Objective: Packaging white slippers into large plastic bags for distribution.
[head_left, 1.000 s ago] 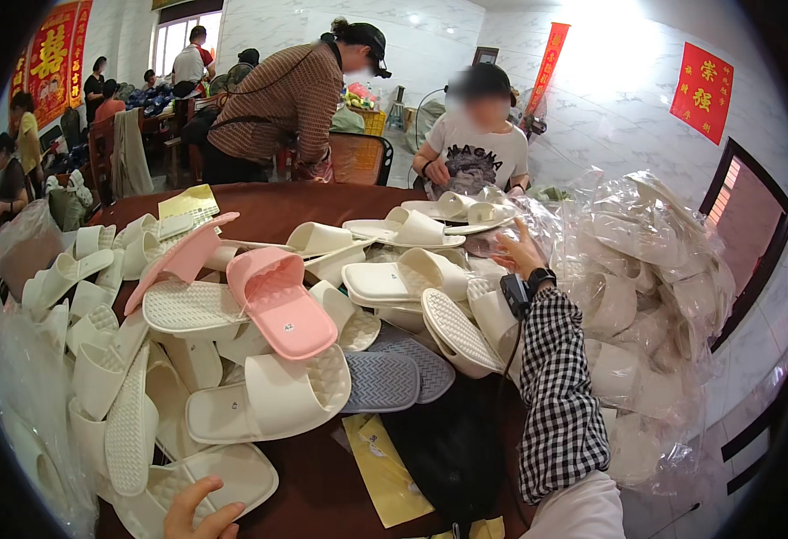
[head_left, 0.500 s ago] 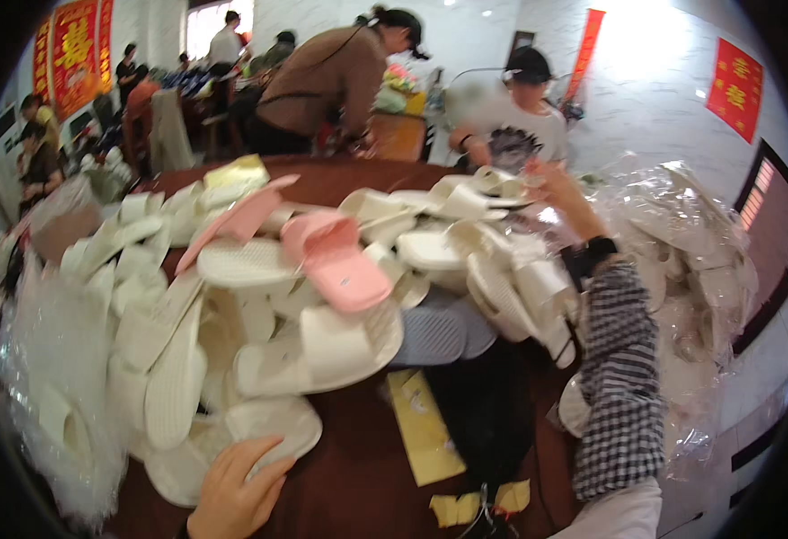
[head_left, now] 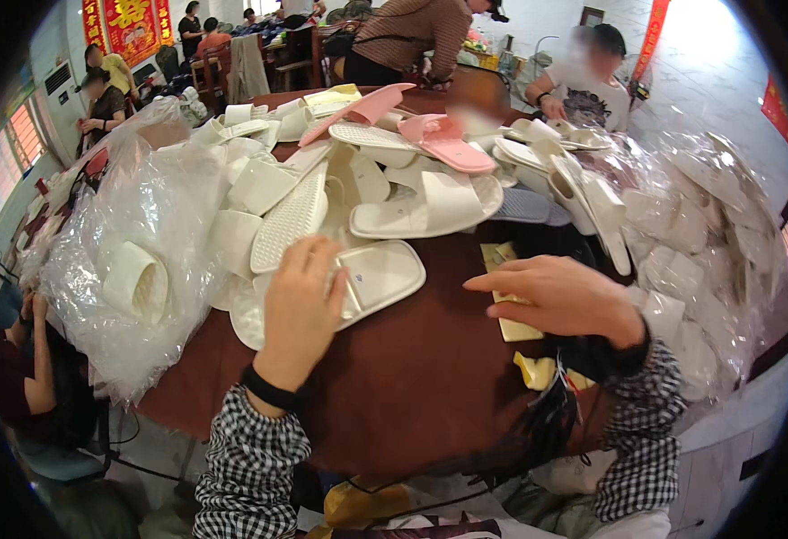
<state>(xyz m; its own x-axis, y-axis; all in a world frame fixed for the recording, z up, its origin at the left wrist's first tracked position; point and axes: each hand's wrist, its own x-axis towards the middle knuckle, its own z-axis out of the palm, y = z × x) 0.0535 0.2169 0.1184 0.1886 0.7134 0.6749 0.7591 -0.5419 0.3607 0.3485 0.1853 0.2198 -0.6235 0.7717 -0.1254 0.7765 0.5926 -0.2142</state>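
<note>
My left hand (head_left: 300, 310) reaches over a white slipper (head_left: 389, 274) at the near edge of a heap, its fingers curled onto it and covering part of it. Another white sole pokes out beside the wrist. My right hand (head_left: 560, 292) hovers with outstretched fingers and nothing in it, over a yellow card (head_left: 513, 310) and a dark cloth or bag. Past the hands lies the heap of white slippers (head_left: 430, 207), with a pink slipper (head_left: 448, 144) on top and a grey-blue slipper (head_left: 522, 206) lower down.
Clear plastic bags stand on both sides, the left bag (head_left: 165, 234) and the right bag (head_left: 717, 242), with white slippers inside. Yellow scraps (head_left: 535, 370) lie near the edge of the dark red table (head_left: 394, 386). Several people are across the table and at the left.
My right hand has come back from the far right of the heap to above the yellow card. My left hand has moved onto the near white slipper. The view has shifted.
</note>
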